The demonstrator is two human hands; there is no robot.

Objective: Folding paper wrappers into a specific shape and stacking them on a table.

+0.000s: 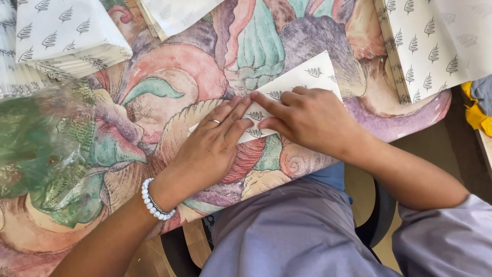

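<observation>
While both your hands press flat, the folded paper sheet (300,87) sits mid-counter, white, thin, printed with small dark leaf motifs, lying at a slant with one sharp corner pointing to the upper right. Left hand (207,149): fingers straight and pressed together, tips on the sheet's lower-left edge, palm on the counter; no pinch. It has a metal ring on one finger and a white bead bracelet (154,201) at the wrist. Right hand (307,120): fingers curled slightly, index finger extended along the paper and touching the left fingertips, knuckles over the sheet's middle. It's pressing down, not gripping.

Counter (169,77) is covered in a painted-look cloth with swirling shapes in muted pink, green, purple and tan, matte finish. Stack of matching leaf-print paper (66,38) at upper left, edges layered and slightly fanned. Another sheet (441,41) at upper right, flat, with a neat stacked edge. Crinkled clear plastic wrap (41,143) at left, glossy, over green areas. Grey fabric in your lap (292,231) below the counter edge.
</observation>
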